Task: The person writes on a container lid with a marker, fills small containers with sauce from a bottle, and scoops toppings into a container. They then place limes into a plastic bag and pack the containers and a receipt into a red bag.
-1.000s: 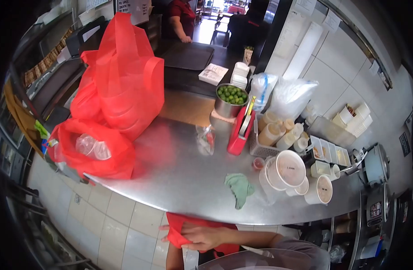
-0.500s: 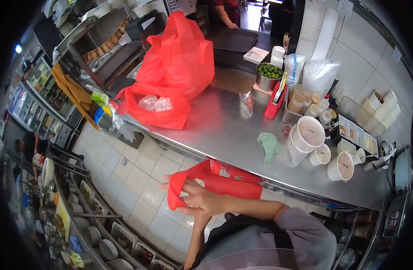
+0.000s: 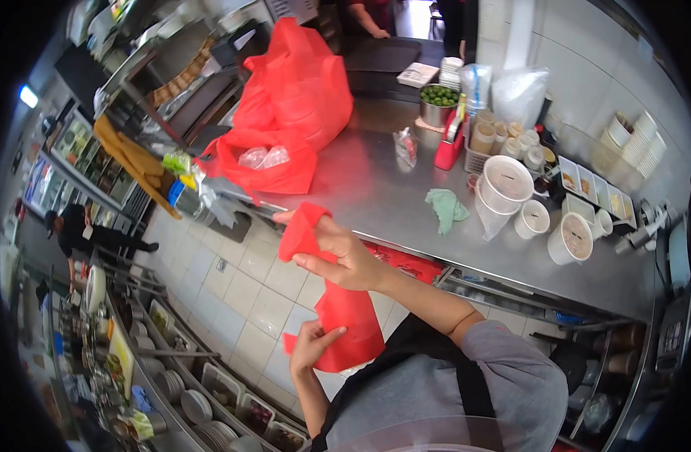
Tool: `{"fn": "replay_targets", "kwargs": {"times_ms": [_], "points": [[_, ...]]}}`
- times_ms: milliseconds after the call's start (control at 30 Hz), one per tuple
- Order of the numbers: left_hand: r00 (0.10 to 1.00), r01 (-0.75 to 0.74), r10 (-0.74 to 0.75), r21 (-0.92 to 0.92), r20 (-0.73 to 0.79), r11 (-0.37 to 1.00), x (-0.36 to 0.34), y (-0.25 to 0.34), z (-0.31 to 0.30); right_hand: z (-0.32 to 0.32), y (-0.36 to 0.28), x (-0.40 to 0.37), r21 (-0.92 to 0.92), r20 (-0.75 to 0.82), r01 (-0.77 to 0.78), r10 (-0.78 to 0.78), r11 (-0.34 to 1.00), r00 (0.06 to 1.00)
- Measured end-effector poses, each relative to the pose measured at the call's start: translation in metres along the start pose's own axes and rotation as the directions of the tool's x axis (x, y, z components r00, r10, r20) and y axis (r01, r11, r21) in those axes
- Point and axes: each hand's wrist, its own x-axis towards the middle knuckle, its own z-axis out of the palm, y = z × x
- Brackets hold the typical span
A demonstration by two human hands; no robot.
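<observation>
Between my hands, off the counter, is a red fabric carrier bag [image 3: 353, 320], loose and folded over. My right hand [image 3: 345, 252] grips its upper part, with the red cloth looped around the fingers. Lower down, my left hand [image 3: 315, 343] pinches the bag's side between thumb and fingers. On the steel counter [image 3: 345, 207] beyond them stand a tall, full red bag [image 3: 296, 90] and a lower open red bag [image 3: 262, 169] with clear plastic-wrapped items inside. More red material [image 3: 405, 261] shows under the counter's edge, partly hidden by my right forearm.
Lidded tubs [image 3: 509, 181], a green cloth [image 3: 445, 209], a red tape dispenser [image 3: 451, 143], a pot of green limes [image 3: 439, 102] and sauce bottles [image 3: 485, 135] occupy the counter's right. Stacked plates [image 3: 196, 405] line the lower left. Another person [image 3: 78, 230] stands far left.
My right hand has risen toward the counter with the red cloth. My left hand, hidden before, now shows lower down on the bag. The far-left person has straightened up.
</observation>
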Motion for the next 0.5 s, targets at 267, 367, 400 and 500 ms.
{"fn": "replay_targets", "kwargs": {"times_ms": [267,367,400,500], "points": [[0.978,-0.1,-0.001,-0.471,-0.208,0.876,0.0,-0.047,0.022,-0.113,0.122,-0.049,-0.023,-0.214,-0.583,0.565,0.812,0.797],[0.966,-0.097,-0.037,-0.489,-0.256,0.867,0.016,-0.053,0.03,-0.183,0.165,-0.154,-0.704,-0.619,-0.699,0.374,0.126,0.691],[0.963,-0.1,-0.025,-0.441,-0.27,0.892,0.023,-0.052,0.033,-0.194,0.17,-0.194,-0.706,-0.69,-0.704,0.303,-0.081,0.657],[0.95,-0.047,-0.062,-0.337,-0.307,0.94,0.051,-0.038,0.05,-0.208,0.15,-0.256,-0.856,-0.475,-0.516,0.375,0.012,0.796]]}}
